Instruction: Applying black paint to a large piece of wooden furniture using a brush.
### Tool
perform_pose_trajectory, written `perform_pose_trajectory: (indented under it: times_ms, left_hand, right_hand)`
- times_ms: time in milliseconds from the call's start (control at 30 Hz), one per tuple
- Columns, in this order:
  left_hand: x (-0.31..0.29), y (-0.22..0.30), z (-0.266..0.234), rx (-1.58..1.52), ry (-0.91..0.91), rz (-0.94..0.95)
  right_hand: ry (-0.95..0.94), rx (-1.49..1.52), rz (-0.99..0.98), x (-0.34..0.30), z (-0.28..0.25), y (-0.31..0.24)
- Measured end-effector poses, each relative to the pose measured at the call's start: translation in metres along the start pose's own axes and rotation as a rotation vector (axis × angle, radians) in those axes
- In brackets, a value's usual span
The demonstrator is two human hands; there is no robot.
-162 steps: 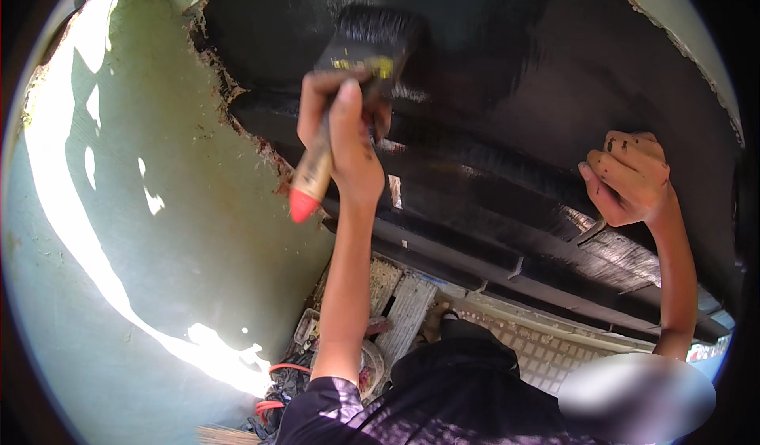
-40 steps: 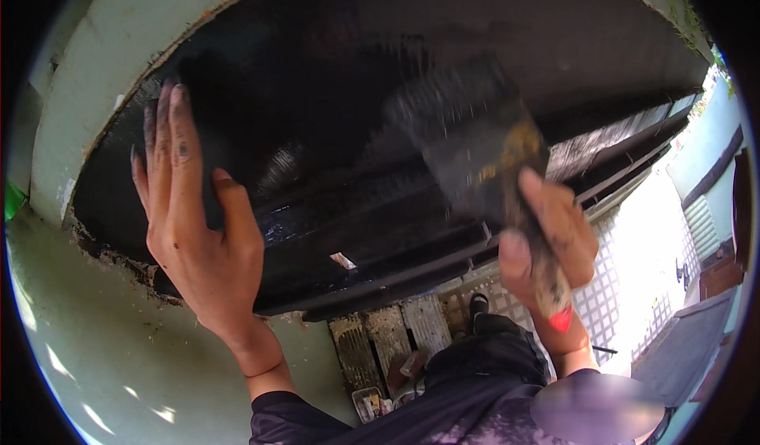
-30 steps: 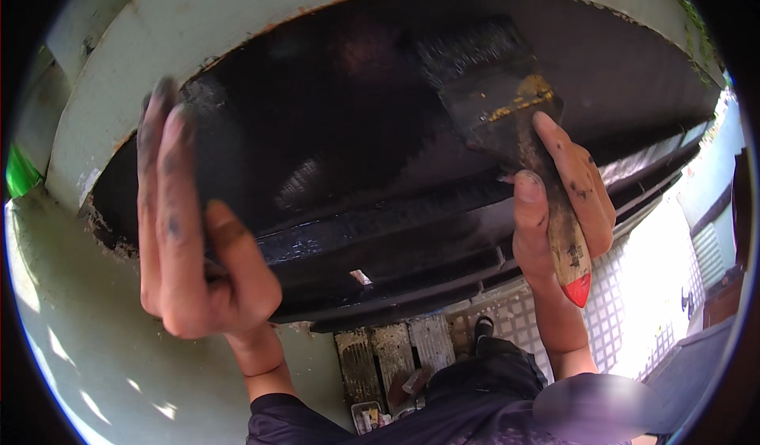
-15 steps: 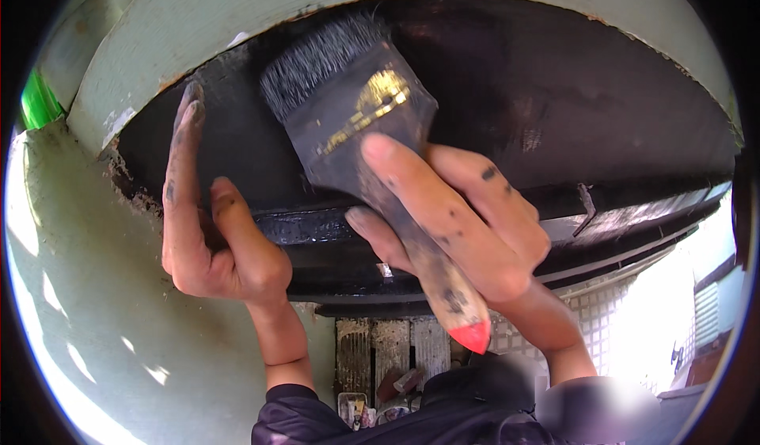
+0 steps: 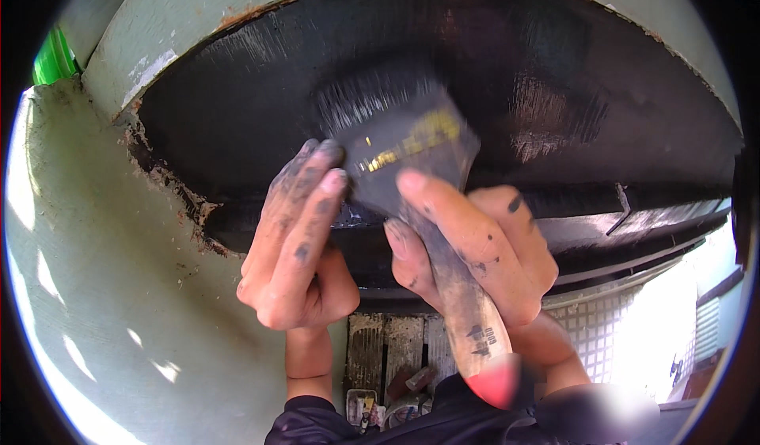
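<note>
The brush [image 5: 412, 207] sat near the middle of the view, held up against the black-painted underside [image 5: 491, 81] of a pale green structure [image 5: 103, 231]. Its long axis ran from the bristles at about eleven o'clock down to the red handle tip [image 5: 492, 383] at about five o'clock, so the handle slanted toward the person and the bristles pointed away, up at the dark surface. The bristle end was blurred, and whether it touched the paint could not be told for certain.

The right hand [image 5: 475, 263] was closed around the wooden handle, thumb laid along its upper side toward the metal band, the other fingers wrapped behind. From those fingers the bristles lay toward eleven o'clock and the red tip toward five o'clock.

The left hand [image 5: 297, 247] stood just beside the brush, at its nine o'clock. Its paint-smudged fingers [image 5: 313, 184] were stretched out straight and close together, not gripping anything, with the tips at the left edge of the brush head; they seemed to touch it or the black surface behind, though which was unclear. Of the two, the right hand had the brush; the left was only alongside.

At six o'clock, far below, pale floor tiles [image 5: 396, 342] and some small clutter showed between the forearms.
</note>
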State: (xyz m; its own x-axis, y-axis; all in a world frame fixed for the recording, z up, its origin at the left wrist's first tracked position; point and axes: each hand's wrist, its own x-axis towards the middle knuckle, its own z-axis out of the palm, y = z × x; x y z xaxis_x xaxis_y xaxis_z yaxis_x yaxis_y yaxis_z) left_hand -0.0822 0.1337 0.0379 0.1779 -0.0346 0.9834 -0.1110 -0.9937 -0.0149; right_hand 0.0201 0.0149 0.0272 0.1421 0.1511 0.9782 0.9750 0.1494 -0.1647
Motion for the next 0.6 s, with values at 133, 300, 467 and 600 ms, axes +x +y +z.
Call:
perform_pose_trajectory:
  times_ms: [133, 300, 467, 600]
  left_hand:
    - [-0.007, 0.0, -0.007, 0.003, 0.049, -0.062]
    - [-0.007, -0.002, -0.008, -0.049, 0.009, -0.065]
    - [-0.006, 0.0, 0.002, -0.144, -0.119, 0.092]
    - [-0.011, 0.009, -0.001, -0.17, -0.146, 0.058]
  right_hand:
    - [0.054, -0.029, -0.077, 0.017, 0.017, 0.005]
    - [0.042, -0.19, -0.048, -0.017, 0.018, 0.0]
    - [0.081, -0.163, -0.145, -0.011, 0.002, 0.003]
    - [0.05, -0.286, -0.082, -0.004, -0.024, 0.009]
